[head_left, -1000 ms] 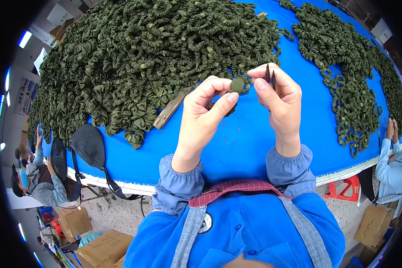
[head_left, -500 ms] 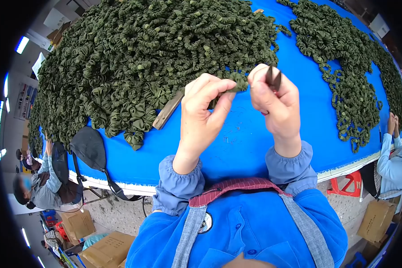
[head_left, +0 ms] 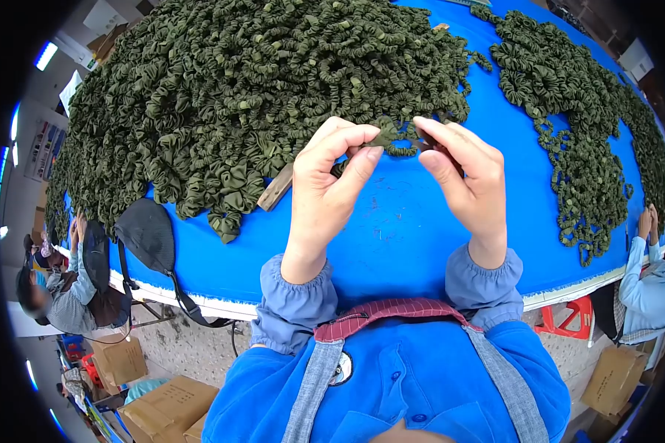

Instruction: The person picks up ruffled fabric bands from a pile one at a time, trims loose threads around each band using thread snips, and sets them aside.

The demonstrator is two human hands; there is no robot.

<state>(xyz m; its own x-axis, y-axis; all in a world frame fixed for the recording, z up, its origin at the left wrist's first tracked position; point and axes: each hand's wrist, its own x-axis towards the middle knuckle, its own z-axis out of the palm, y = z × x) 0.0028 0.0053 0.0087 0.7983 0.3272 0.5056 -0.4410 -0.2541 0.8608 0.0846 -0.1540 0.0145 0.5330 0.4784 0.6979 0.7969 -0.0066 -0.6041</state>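
My left hand (head_left: pixel 324 181) pinches a dark green gathered fabric scrunchie (head_left: pixel 384 131) between thumb and forefinger, above the table's blue cover. Opposite it, my right hand (head_left: pixel 474 173) is curled around small dark thread snips (head_left: pixel 424 140). Only a bit of the blades shows between its thumb and fingers, close to the scrunchie's right side; the rest is hidden by the hand. Behind both hands rises a large heap of similar green scrunchies (head_left: pixel 222 96). A short wooden strip (head_left: pixel 275 189) lies just left of my left wrist.
Strings of green scrunchies (head_left: pixel 569 140) cover the table's right side. A black cap-like item with a strap (head_left: pixel 146 232) lies at the left edge. One person (head_left: pixel 74 288) sits at left, another (head_left: pixel 652 280) at right. A red stool (head_left: pixel 569 319) and cardboard boxes (head_left: pixel 171 410) stand below.
My right hand has turned, so the snips' blades, earlier pointing up in plain view, now sit mostly hidden toward the scrunchie. Its fingers have extended. My left hand keeps its pinch.
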